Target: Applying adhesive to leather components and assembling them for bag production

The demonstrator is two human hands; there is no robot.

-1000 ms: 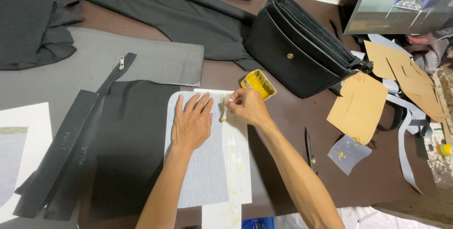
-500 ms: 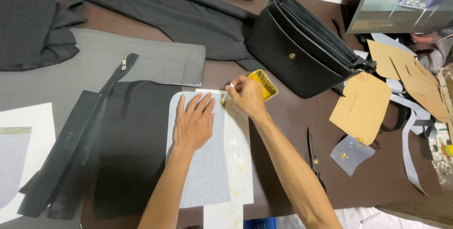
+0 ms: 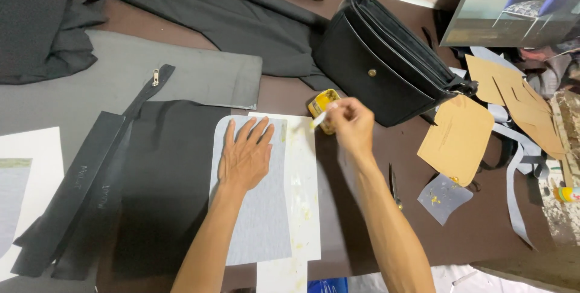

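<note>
Gluing step at a leather-work table, seen from the head camera. The left hand (image 3: 246,159) lies flat, fingers spread and released, pressing down the pale grey rounded-corner fabric panel (image 3: 257,220); this panel rests on a white glue-stained backing sheet (image 3: 302,196), which sits on the brown table (image 3: 290,96) just right of a black rounded leather panel (image 3: 166,184). The right hand (image 3: 351,125) is closed in a pinch on a thin white glue applicator stick (image 3: 318,120), whose tip is at the small yellow open glue tin (image 3: 323,103); the tin stands just beyond the sheet's upper right corner and close beside the black leather shoulder bag (image 3: 386,69). Judgement: the step in hand appears to be loading the stick with adhesive, and spreading would call for a short carry back to the panel's right edge while the flat hand keeps it from shifting.

Surroundings: a long black zipper strip (image 3: 90,190) lies at the left over a grey felt sheet (image 3: 175,72); dark folded cloth (image 3: 199,9) fills the far side; tan cardboard pattern pieces (image 3: 456,139) and a small grey scrap (image 3: 444,199) lie to the right; a slim dark tool (image 3: 394,185) lies beside the right forearm. Obstruction: the bag crowds the tin, so dripping onto it seems the chief risk; the path to the panel is otherwise open.
</note>
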